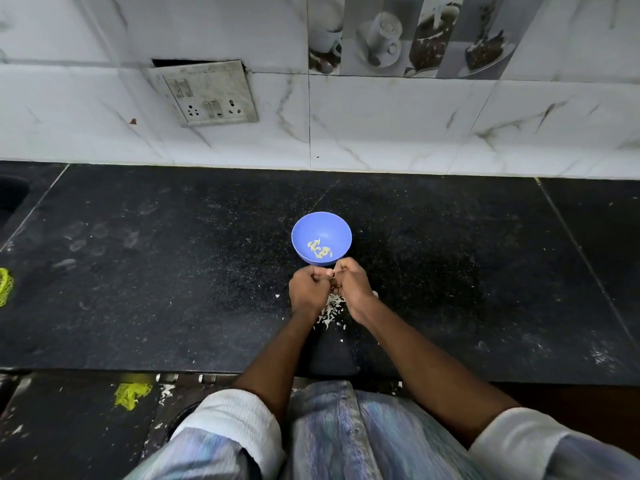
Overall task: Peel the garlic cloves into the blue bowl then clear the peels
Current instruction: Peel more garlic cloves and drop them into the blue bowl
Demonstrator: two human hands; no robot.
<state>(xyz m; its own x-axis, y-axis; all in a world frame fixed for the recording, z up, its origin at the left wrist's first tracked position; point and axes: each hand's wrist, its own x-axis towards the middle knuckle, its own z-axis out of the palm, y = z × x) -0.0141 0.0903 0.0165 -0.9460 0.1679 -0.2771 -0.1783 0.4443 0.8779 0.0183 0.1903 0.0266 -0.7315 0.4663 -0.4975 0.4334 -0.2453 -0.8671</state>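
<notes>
Several peeled garlic cloves (pixel 319 250), pale yellow and curved, are already gathered in the blue bowl (pixel 321 237), a smooth, round, plastic-looking dish set on the dark speckled stone tabletop (pixel 173 271). Just in front of the bowl, the left hand (pixel 308 292) and right hand (pixel 351 287) are held knuckle to knuckle, fingers curled in a closed grip on something small that is hidden between them, judged to be another clove. Below the hands, a heap of thin, papery white peels (pixel 331 311) is left on the tabletop. Peeling is judged under way; clearing is not yet begun.
</notes>
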